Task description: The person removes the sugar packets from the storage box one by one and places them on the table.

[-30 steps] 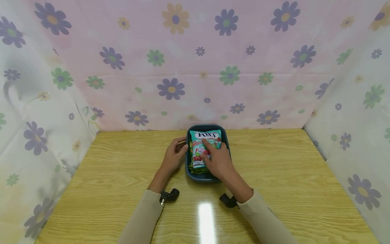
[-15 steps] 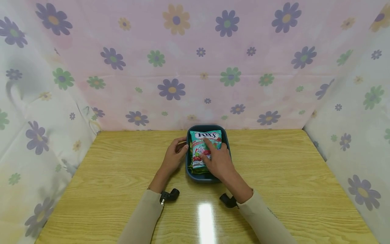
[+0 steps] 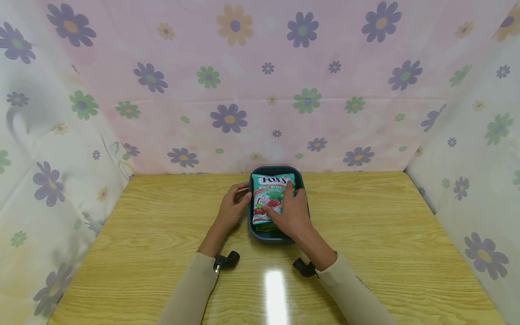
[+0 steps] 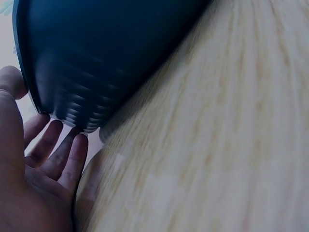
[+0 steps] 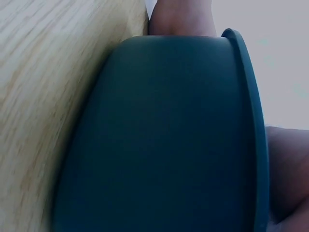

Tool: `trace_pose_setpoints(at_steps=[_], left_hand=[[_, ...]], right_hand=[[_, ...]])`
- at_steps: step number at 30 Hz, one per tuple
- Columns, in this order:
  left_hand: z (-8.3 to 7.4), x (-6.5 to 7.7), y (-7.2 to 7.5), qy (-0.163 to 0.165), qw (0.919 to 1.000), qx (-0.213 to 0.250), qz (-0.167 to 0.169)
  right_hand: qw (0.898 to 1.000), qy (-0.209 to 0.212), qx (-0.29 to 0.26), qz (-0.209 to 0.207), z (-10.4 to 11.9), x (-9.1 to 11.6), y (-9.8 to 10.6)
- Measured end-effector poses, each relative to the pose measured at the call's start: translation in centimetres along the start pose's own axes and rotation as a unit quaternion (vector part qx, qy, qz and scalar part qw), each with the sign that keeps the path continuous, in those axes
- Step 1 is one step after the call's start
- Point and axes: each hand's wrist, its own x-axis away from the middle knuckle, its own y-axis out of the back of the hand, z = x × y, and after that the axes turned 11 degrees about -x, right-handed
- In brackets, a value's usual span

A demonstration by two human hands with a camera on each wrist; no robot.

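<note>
A dark blue-green plastic tub (image 3: 276,238) stands on the table and holds a teal FOX'S Mint Blossom candy bag (image 3: 273,193). Beneath that bag, a green package (image 3: 266,227) shows at the near end. My right hand (image 3: 293,210) lies over the bag's right part, thumb spread onto its lower front and index finger extended along the right edge. Its other fingers are partly hidden near the tub's right rim. My left hand (image 3: 233,208) touches the tub's left side. In the left wrist view its fingertips (image 4: 79,140) meet the outer wall, with the thumb near the rim.
The wood-grain table (image 3: 170,216) extends around the tub. A flower-patterned cloth (image 3: 260,104) hangs behind it and on both sides. Black camera mounts stick out from both wrists, the left mount (image 3: 228,259) and the right mount (image 3: 304,267).
The candy bag has shifted slightly left inside the tub. My right index finger has moved from the bag's middle to its right edge. My left hand and the tub stay in place.
</note>
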Motion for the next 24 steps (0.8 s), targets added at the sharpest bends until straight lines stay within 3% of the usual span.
trace_pose_setpoints(at_steps=[7, 17, 24], left_hand=[[0.0, 0.0, 0.0, -0.004, 1.0000, 0.002, 0.001], [-0.1, 0.0, 0.0, 0.002, 1.0000, -0.009, -0.002], [-0.2, 0.0, -0.1, 0.008, 0.9999, -0.011, -0.004]], right_hand=[[1.000, -0.001, -0.023, -0.016, 0.0, 0.0, 0.3], [0.989, -0.010, -0.143, -0.024, -0.7, -0.8, 2.3], [0.974, -0.073, -0.214, 0.001, -1.0, -1.0, 3.0]])
